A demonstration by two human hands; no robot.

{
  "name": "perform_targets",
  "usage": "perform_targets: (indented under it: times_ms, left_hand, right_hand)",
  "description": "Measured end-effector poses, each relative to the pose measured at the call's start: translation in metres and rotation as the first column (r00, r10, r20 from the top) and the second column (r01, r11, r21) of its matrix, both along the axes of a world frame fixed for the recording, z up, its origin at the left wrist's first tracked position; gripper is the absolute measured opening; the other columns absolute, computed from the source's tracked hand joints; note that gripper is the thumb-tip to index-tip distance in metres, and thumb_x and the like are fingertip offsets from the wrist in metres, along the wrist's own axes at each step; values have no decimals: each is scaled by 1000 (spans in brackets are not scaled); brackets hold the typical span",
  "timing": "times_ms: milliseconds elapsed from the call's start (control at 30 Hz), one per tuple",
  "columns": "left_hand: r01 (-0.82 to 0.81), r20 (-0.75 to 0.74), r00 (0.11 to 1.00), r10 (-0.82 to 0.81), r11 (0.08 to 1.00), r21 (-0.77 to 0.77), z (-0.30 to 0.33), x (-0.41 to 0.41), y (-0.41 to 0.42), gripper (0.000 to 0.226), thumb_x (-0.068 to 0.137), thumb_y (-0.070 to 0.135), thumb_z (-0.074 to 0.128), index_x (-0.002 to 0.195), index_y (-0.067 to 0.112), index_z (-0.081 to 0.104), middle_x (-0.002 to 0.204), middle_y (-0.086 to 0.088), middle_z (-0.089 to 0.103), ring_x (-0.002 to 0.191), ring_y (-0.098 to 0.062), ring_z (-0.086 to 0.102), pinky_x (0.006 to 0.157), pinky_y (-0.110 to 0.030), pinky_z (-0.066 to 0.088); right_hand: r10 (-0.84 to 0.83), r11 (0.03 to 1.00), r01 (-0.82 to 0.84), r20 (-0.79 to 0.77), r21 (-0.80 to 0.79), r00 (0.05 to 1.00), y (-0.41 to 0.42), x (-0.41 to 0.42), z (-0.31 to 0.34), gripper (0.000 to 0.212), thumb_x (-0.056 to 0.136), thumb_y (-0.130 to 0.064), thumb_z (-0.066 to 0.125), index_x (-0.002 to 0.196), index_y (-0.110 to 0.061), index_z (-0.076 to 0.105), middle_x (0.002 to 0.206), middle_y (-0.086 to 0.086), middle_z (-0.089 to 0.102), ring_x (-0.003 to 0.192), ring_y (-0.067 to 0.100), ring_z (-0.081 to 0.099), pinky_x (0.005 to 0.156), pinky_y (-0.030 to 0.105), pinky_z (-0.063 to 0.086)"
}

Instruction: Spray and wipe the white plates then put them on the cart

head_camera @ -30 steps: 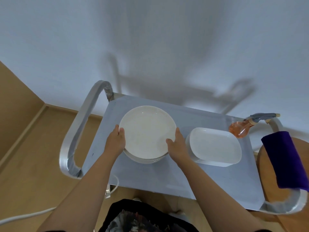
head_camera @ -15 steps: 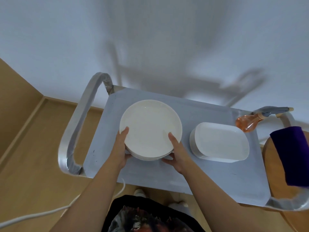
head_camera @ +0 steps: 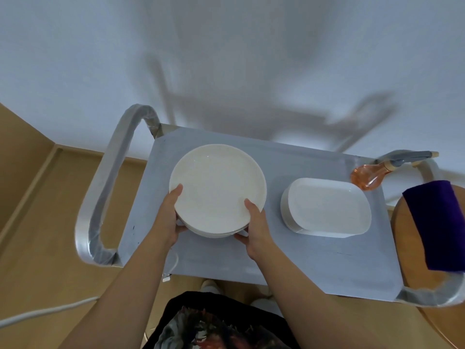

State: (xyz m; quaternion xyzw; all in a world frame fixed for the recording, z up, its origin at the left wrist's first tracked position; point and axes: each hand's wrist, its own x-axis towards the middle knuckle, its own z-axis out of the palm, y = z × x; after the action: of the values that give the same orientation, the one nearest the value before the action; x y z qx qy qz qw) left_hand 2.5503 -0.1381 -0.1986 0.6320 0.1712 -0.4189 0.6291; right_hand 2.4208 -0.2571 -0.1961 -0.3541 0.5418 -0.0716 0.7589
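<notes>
Both my left hand [head_camera: 168,217] and right hand [head_camera: 254,225] grip the round plates [head_camera: 217,187] from opposite sides, keeping the stack level over the cart [head_camera: 314,263].

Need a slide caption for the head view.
Both hands, left hand and right hand, hold the round white plates over the cart, beside the rectangular dishes.

Both forearms reaching forward; left hand [head_camera: 168,221] and right hand [head_camera: 256,229] gripping the round plate [head_camera: 217,187], thumbs over its near rim, fingers curled beneath.
</notes>
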Motion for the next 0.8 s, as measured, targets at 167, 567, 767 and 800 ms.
perform_targets:
  times_ms: [167, 567, 767, 800]
  left_hand:
    - [-112, 638, 768, -56, 969, 221, 30, -10, -12, 72, 93, 43, 55, 151, 20, 18, 155, 0, 24, 142, -20, 24, 113, -34, 26]
    - [601, 244, 736, -632, 775, 194, -8, -151, -140, 63, 96, 41, 51, 149, 16, 28, 149, -6, 39, 131, -18, 41, 100, -26, 34]
    - [533, 175, 828, -532, 845, 48, -21, -167, -158, 49, 101, 25, 45, 147, 21, 29, 143, 5, 42, 126, -14, 41, 102, -30, 33]
    - [508, 168, 845, -508, 860, 44, -22, -170, -161, 45, 101, 22, 43, 145, 22, 32, 137, 6, 45, 120, -14, 42, 102, -32, 33]
  right_hand:
    - [-13, 986, 2, -65, -169, 998, -26, -16, 14, 25, 92, -51, 47, 107, -31, 47, 98, -11, 53, 93, 15, 50, 78, 38, 44]
    - [-249, 849, 16, -374, -528, 894, -180, -159, -4, 62, 93, -38, 53, 147, -23, 26, 149, 7, 30, 133, 30, 34, 109, 49, 31]
    - [-112, 946, 9, -300, -325, 947, -191, -171, -12, 44, 100, -29, 40, 142, -25, 28, 132, 1, 41, 112, 20, 39, 101, 43, 35]
    - [-114, 944, 11, -294, -330, 949, -190, -171, -13, 42, 100, -25, 38, 140, -24, 30, 128, 1, 42, 110, 20, 40, 99, 41, 37]
